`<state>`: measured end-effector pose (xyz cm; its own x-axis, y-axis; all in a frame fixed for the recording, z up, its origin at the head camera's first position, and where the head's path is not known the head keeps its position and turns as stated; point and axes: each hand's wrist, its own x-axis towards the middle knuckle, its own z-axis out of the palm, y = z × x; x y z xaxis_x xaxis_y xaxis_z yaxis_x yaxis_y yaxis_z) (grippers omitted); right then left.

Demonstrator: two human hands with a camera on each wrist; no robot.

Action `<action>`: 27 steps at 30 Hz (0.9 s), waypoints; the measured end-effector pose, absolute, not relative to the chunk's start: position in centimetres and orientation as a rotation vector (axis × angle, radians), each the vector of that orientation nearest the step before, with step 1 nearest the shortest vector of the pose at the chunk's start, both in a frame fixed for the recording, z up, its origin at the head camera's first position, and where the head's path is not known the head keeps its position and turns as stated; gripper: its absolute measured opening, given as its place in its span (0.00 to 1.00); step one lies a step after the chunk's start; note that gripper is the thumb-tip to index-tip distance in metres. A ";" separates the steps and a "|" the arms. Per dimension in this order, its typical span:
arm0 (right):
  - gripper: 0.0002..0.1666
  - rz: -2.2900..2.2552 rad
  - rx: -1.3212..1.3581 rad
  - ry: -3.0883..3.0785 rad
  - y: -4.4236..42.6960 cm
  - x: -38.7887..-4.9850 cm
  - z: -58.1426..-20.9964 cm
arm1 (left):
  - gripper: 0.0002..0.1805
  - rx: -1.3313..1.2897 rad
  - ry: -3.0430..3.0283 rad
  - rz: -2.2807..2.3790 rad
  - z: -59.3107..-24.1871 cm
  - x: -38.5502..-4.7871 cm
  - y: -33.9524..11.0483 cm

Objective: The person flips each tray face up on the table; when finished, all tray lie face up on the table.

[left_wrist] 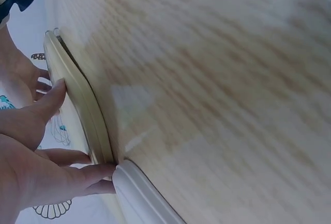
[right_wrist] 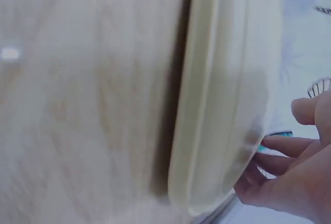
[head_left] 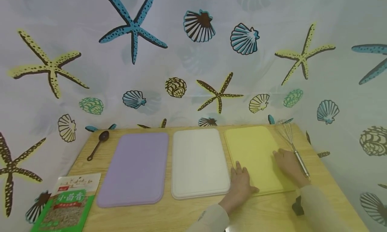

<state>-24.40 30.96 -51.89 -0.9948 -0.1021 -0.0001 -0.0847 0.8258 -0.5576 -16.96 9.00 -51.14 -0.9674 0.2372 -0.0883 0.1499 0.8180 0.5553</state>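
Observation:
A yellow rectangular board with rounded corners lies on the table's right side, between both hands. My left hand touches its near left corner, fingers along the left edge and thumb at the near edge. In the left wrist view, the left hand's fingers also reach the corner of the white board. My right hand rests against the yellow board's right edge; in the right wrist view its fingertips meet the rim, with the thumb held apart. Neither hand encloses the board.
Left of the yellow board lie a white board and a purple board. A whisk lies just beyond the right hand. A dark spoon and a green seasoning packet are at the left. A patterned curtain hangs behind the table.

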 end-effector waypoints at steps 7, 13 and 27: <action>0.27 -1.136 -0.042 2.826 32.5 -24.2 -49.3 | 0.54 0.441 2.941 0.518 -51.1 -17.1 8.8; 0.24 -1.186 -0.038 2.780 34.0 -24.9 -47.3 | 0.57 0.432 2.848 0.603 -50.5 -17.0 8.4; 0.33 -1.306 -0.056 2.624 34.9 -25.3 -43.4 | 0.58 0.407 2.715 0.776 -49.5 -17.0 7.6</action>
<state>-25.26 34.88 -43.35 -0.9774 -0.1265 -0.1696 0.0590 0.6070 -0.7925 -16.96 7.64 -49.46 -0.9188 0.3435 -0.1947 0.1887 0.8152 0.5476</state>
